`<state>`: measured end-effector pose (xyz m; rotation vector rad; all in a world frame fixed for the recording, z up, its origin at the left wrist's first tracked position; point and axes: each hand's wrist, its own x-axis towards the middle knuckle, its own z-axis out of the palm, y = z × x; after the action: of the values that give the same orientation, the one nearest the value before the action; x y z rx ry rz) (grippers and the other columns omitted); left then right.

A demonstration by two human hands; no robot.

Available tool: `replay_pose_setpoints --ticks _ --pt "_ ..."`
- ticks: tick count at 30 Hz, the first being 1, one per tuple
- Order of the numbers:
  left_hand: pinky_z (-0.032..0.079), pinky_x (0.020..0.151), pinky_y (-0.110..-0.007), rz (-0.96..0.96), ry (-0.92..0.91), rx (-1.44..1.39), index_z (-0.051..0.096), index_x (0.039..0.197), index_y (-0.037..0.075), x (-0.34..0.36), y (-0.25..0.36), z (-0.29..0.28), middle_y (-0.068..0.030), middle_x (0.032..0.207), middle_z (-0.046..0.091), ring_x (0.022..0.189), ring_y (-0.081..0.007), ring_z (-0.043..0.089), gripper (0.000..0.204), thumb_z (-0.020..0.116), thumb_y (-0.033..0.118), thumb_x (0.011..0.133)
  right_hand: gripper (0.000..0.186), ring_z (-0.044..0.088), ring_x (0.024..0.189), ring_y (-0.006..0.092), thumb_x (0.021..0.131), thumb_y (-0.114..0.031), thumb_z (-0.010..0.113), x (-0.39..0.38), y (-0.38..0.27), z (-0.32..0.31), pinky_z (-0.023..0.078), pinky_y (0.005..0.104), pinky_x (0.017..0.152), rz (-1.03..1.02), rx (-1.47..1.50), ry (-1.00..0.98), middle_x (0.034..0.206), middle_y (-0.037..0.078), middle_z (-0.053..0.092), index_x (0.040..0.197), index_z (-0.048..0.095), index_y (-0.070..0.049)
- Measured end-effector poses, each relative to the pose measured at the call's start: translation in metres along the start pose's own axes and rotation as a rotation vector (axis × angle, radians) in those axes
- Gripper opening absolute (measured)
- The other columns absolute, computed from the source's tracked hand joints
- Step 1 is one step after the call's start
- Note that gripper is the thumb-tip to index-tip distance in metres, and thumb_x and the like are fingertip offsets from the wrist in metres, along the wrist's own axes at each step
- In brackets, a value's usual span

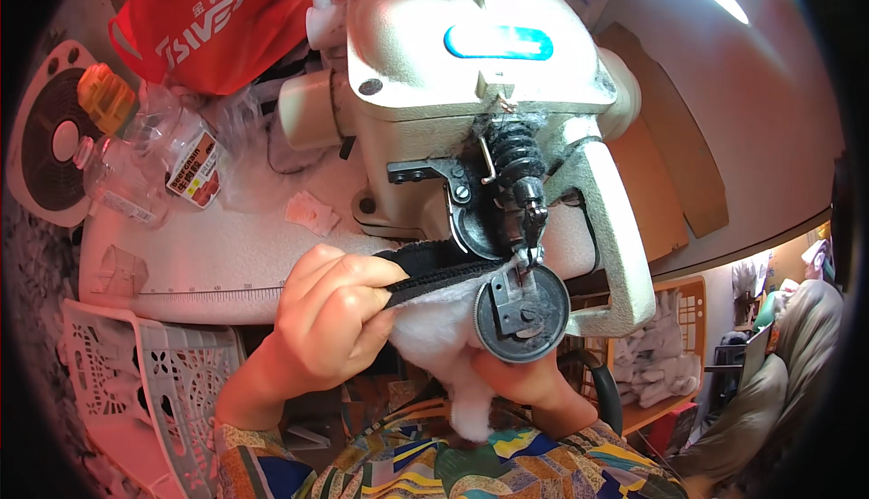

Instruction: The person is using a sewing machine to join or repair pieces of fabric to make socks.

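Note:
My left hand point(330, 318) pinches the end of a black ribbed fabric band point(425, 277), which runs to the foot of a cream industrial sewing machine point(416, 47), beside its round black feed disc point(529, 313). White fluffy material point(425, 336) hangs below the band and down past the disc. My right hand point(511, 372) is under and behind the disc, against the fluff; its fingers are hidden.
A white basket point(154, 327) is at lower left; an orange crate point(688, 309) of pale pieces at right. Clear plastic bottles point(118, 191), a yellow object point(104, 96), a red bag point(199, 10) and a fan point(50, 137) lie upper left. Cardboard point(697, 182) lies behind the machine.

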<state>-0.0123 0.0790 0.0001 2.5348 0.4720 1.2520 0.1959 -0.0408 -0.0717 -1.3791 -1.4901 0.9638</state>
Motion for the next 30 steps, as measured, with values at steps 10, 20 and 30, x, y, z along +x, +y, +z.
replay_pose_setpoints --ticks 10,20,30 --pt "0.041 0.056 -0.031 0.224 0.102 0.207 0.051 0.08 -0.001 0.017 0.007 0.016 -0.0161 0.083 0.063 0.061 -0.022 0.059 0.021 0.062 0.002 0.063 0.065 0.058 0.106 0.0153 0.076 -0.015 0.08 0.011 -0.005 0.0 0.047 0.0326 0.092 0.038 0.393 0.082 0.118 0.009 0.058 0.126 0.043 0.003" --pt "0.042 0.062 -0.034 0.033 -0.007 0.179 0.056 0.083 -0.001 0.025 0.02 0.021 -0.0143 0.085 0.061 0.069 -0.026 0.059 0.017 0.064 0.005 0.07 0.085 0.056 0.112 0.0205 0.074 -0.016 0.082 0.017 -0.017 -0.011 0.044 0.0343 0.096 -0.099 0.185 0.185 0.121 0.015 0.057 0.137 0.029 0.007" --pt "0.041 0.069 -0.038 -0.199 -0.214 -0.133 0.056 0.08 -0.001 0.032 0.02 -0.016 -0.017 0.088 0.059 0.068 -0.0324 0.052 0.012 0.061 0.01 0.076 0.051 0.064 0.104 0.0205 0.078 -0.026 0.078 0.005 -0.035 0.013 0.05 0.0334 0.087 -0.003 0.154 0.131 0.111 0.01 0.066 0.12 0.059 -0.005"
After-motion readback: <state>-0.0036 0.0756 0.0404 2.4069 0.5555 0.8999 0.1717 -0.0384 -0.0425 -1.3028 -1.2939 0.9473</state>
